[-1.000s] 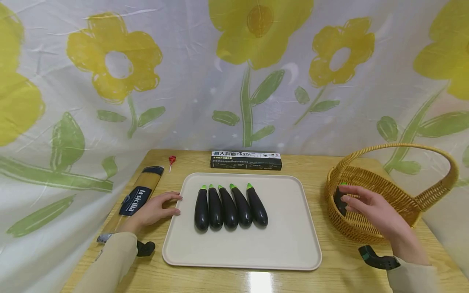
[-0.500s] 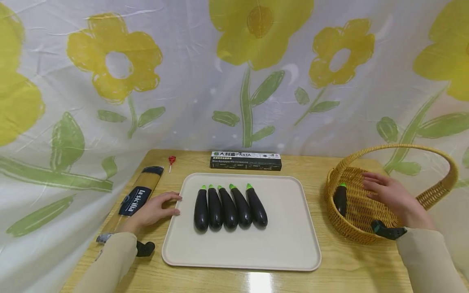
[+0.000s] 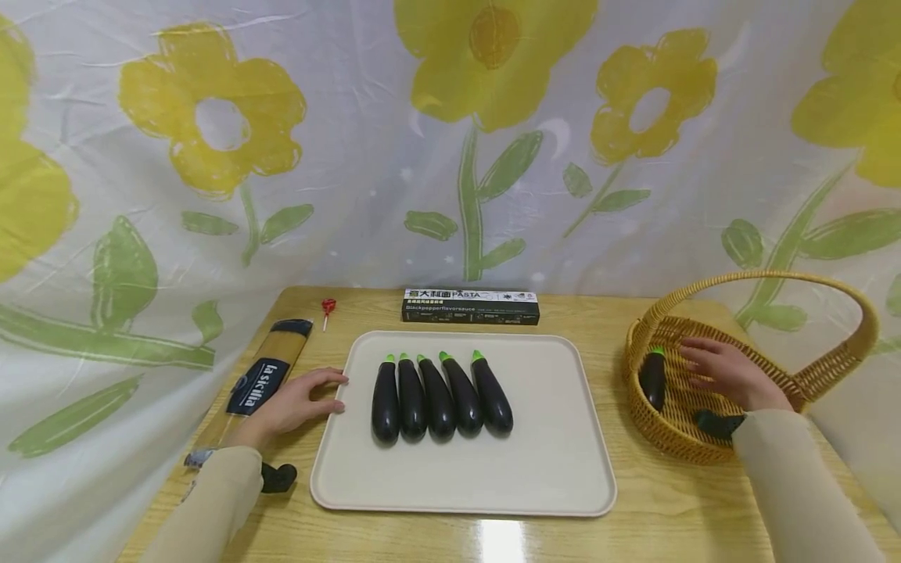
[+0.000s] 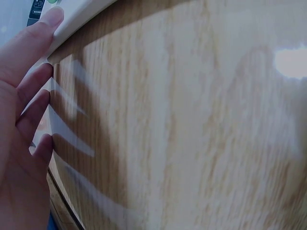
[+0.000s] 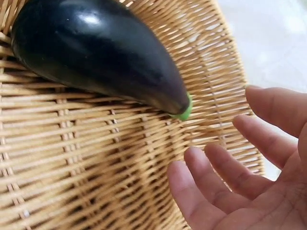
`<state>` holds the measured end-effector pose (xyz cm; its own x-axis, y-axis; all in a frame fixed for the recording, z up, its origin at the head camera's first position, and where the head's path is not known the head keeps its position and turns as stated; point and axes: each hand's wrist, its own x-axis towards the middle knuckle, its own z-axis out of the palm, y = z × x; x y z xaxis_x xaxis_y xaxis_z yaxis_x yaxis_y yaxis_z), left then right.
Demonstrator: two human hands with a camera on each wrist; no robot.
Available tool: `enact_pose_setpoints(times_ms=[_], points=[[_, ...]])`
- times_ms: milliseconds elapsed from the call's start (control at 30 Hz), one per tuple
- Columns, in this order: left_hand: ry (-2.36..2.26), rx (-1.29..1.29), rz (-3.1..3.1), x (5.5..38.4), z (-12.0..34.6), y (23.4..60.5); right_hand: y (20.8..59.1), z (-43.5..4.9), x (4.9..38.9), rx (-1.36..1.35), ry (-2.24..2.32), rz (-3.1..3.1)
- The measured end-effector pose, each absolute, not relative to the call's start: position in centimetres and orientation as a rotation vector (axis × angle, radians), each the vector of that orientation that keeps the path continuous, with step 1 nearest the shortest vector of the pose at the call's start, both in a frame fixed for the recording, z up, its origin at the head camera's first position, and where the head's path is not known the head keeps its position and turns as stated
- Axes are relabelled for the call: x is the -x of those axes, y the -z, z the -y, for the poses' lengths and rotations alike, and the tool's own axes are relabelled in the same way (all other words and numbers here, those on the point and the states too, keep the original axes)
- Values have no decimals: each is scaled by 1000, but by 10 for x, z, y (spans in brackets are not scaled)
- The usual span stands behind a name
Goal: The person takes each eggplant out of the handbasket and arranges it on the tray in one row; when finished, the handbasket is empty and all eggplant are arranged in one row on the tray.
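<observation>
Several dark eggplants (image 3: 440,400) with green tips lie side by side on a cream tray (image 3: 556,469) in the head view. One more eggplant (image 5: 105,52) lies against the inner wall of the wicker basket (image 3: 676,446). My right hand (image 3: 732,374) is over the basket, fingers relaxed and holding nothing. In the right wrist view that hand (image 5: 244,177) is apart from the eggplant, near its green end. At the tray's left edge rests my left hand (image 3: 296,405), thumb and fingertips at the rim; the left wrist view shows its fingers (image 4: 36,108) loosely bent.
A pasta packet (image 3: 263,375) labelled "la sicilia" lies left of the tray. Behind the tray stands a black and white pasta box (image 3: 470,307). A red lollipop (image 3: 328,310) lies at the back left. The basket's tall handle (image 3: 767,277) arches over it.
My right hand has let go of the eggplant in the basket and moved right, away from it, then slightly back left. The left hand has stayed at the tray's edge.
</observation>
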<state>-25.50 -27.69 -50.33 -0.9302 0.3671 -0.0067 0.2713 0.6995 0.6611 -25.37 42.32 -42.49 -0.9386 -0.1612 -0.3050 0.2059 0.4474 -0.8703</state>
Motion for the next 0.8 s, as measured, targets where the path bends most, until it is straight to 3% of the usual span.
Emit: enact_pose_setpoints(times_ms=[800], points=[[-1045, -506, -2755, 255, 277, 502, 436, -399, 264, -24, 1420, -2186]])
